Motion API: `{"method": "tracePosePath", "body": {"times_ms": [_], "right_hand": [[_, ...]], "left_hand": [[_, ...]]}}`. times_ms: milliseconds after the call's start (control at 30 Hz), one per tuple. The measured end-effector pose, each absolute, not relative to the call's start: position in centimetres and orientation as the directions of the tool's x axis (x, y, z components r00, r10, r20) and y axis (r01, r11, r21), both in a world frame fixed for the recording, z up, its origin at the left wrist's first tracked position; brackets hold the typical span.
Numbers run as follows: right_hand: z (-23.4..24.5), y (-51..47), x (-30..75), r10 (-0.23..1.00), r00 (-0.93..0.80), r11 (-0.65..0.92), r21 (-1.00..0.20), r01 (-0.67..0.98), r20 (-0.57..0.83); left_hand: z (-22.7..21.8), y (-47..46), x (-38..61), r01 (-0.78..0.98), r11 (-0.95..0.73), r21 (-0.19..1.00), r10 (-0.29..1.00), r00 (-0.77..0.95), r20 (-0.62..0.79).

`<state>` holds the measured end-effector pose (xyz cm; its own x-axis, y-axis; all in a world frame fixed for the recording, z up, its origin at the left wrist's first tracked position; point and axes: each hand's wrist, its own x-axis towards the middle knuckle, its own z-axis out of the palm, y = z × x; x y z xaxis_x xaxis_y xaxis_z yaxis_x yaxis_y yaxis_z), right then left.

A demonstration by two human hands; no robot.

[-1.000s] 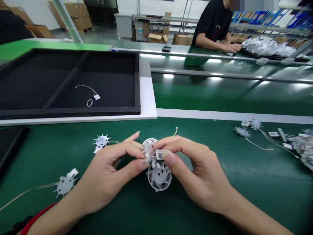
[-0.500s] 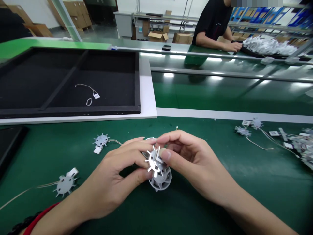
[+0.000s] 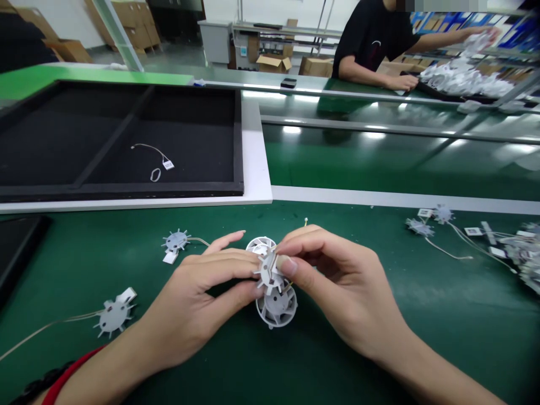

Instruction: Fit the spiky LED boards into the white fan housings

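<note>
Between my hands is a grey disc with spikes around its rim (image 3: pixel 270 272), tilted above two white round vaned plastic parts. The nearer vaned part (image 3: pixel 277 308) lies just below the disc, and the farther vaned part (image 3: pixel 260 245) shows partly behind my fingers. My right hand (image 3: pixel 337 281) pinches the disc's right side between thumb and fingers, and a thin wire end sticks up behind it. At the disc's left edge, my left hand (image 3: pixel 206 298) closes thumb and fingertips, its little finger raised. Two more spiked discs with wires, a farther one (image 3: pixel 176 242) and a nearer one (image 3: pixel 113 316), lie left.
A pile of spiked discs (image 3: pixel 525 253) with wires and white tags lies at right. At back left, a black tray (image 3: pixel 189 188) holds a wired tag and a small loop. Across the bench, a person (image 3: pixel 375 50) handles a heap of white pieces (image 3: pixel 464 79).
The disc has turned slightly and my left little finger has lifted, showing more of the farther vaned part. Across the bench, the person's arm has reached out, raising white pieces.
</note>
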<state>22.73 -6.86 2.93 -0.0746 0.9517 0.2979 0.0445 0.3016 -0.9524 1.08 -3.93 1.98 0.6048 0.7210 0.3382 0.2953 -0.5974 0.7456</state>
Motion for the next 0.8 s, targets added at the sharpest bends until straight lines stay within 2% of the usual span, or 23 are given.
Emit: {"method": "tracePosePath", "body": {"times_ms": [100,400,800], "right_hand": [[2.84,-6.90,22.74,0.940,-0.082,0.336,-0.940,0.065,0.331],[3.00,-6.89,23.01,0.943,-0.195,0.273,-0.962,-0.006,0.268],[2.62,-6.84,22.48,0.975,-0.115,0.171,-0.972,-0.158,0.190]], "left_hand": [[1.97,-4.09,1.28,0.276,-0.594,0.756,0.725,0.591,0.354],[2.19,-4.17,1.41,0.280,-0.606,0.744,0.709,0.615,0.346],[1.94,-3.93,1.56,0.279,-0.562,0.779,0.728,0.614,0.306]]}}
